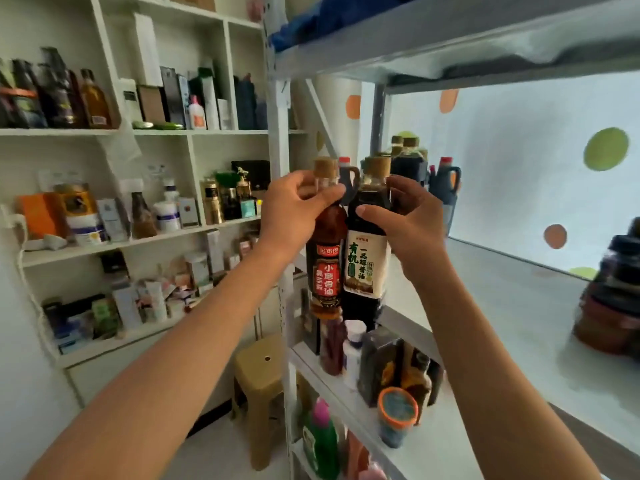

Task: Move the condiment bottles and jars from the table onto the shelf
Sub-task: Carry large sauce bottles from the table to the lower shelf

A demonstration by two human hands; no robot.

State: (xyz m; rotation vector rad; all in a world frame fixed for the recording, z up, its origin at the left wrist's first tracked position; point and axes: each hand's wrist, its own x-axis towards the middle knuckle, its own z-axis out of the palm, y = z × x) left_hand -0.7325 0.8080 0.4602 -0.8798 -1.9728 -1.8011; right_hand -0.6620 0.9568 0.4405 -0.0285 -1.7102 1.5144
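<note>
At the shelf [512, 306] edge, left hand [294, 209] grips the red-labelled bottle [325, 268] neck; right hand [412, 223] clasps the dark, white-labelled bottle [365, 261]; both upright, seemingly touching.

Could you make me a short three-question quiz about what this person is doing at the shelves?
1. True or false: the left hand holds the red-labelled bottle by its neck.
2. What does the right hand grip? A) the tan stool B) the dark bottle with the white label C) the orange-lidded jar
3. Fill in: both held bottles have caps that look like ____.

Key
1. True; its fingers wrap the neck just under the cap.
2. B; the dark bottle is gripped at its shoulder. The stool stands on the floor and the orange-lidded jar stands on a lower shelf, both untouched.
3. Cork.
</note>
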